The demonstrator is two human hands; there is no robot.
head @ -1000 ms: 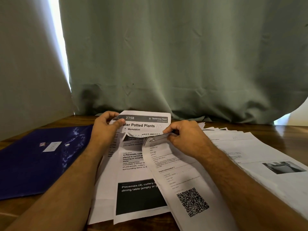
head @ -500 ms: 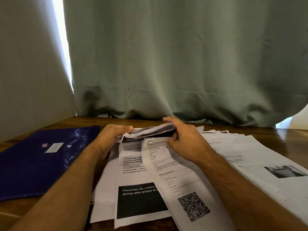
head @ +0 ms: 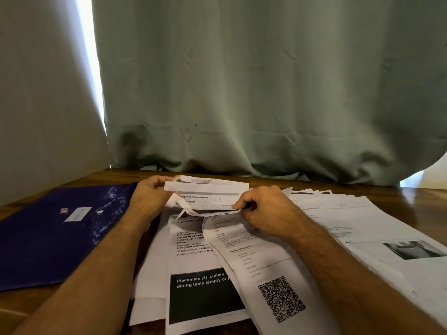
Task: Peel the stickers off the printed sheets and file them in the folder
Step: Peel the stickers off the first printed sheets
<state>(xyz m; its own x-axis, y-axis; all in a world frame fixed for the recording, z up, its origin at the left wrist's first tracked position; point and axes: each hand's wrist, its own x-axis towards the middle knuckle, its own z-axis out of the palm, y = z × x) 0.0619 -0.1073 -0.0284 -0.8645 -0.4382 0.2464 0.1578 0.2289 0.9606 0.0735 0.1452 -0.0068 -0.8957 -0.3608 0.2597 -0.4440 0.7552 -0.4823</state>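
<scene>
A torn white strip of printed paper (head: pixel 208 195), marked "A2" by hand, is held up above the sheets. My left hand (head: pixel 150 197) grips its left end, and my right hand (head: pixel 263 209) pinches its lower right edge between thumb and fingers. Below the strip lie overlapping printed sheets: one with a black "Placemats" block (head: pixel 200 293) and one with a QR code (head: pixel 280 298). A dark blue folder (head: pixel 46 240) with a white label lies shut on the table at the left.
More printed sheets (head: pixel 377 228) fan out to the right, one with a grey photo. The wooden table (head: pixel 14 308) shows at the lower left. A green curtain (head: pixel 242 93) hangs close behind the table's far edge.
The strip, showing "Water Potted Plants" a second ago, was folded flat between both hands and now shows another face with "A2". Both hands stay on it.
</scene>
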